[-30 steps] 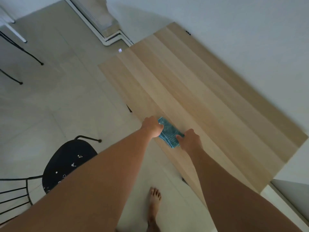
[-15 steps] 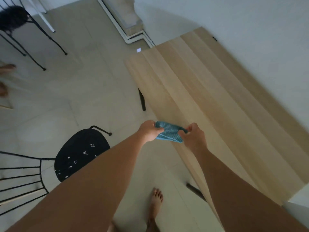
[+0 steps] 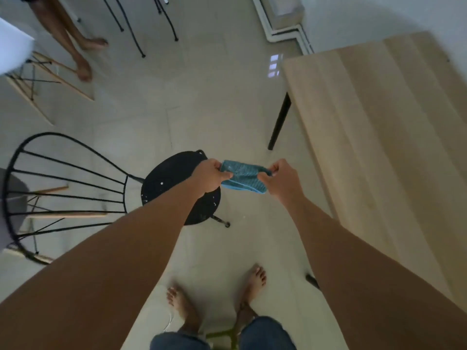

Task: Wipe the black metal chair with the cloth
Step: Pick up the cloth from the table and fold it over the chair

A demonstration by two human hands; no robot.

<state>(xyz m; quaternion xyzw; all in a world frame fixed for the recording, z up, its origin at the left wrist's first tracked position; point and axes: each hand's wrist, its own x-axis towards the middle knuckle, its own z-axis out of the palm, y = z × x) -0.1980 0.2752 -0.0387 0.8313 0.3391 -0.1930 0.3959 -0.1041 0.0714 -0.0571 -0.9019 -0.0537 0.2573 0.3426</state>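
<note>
A folded blue cloth (image 3: 243, 178) is stretched between both hands in mid-air. My left hand (image 3: 211, 176) pinches its left end and my right hand (image 3: 280, 179) pinches its right end. Below and to the left stands the black metal chair (image 3: 166, 183), its round seat speckled with white spots and partly hidden by my left arm. Its wire backrest (image 3: 65, 195) fans out to the left. The cloth hangs above the seat's right edge, not touching it.
A light wooden table (image 3: 379, 137) with black legs fills the right side. Another person's bare legs (image 3: 73, 44) stand at the top left beside more black chair legs (image 3: 136, 29) and a wood-legged white chair (image 3: 15, 49). My bare feet are on pale floor tiles.
Both hands lifted the cloth off the table's edge and carried it left over the chair. My view turned left, bringing the whole chair into sight.
</note>
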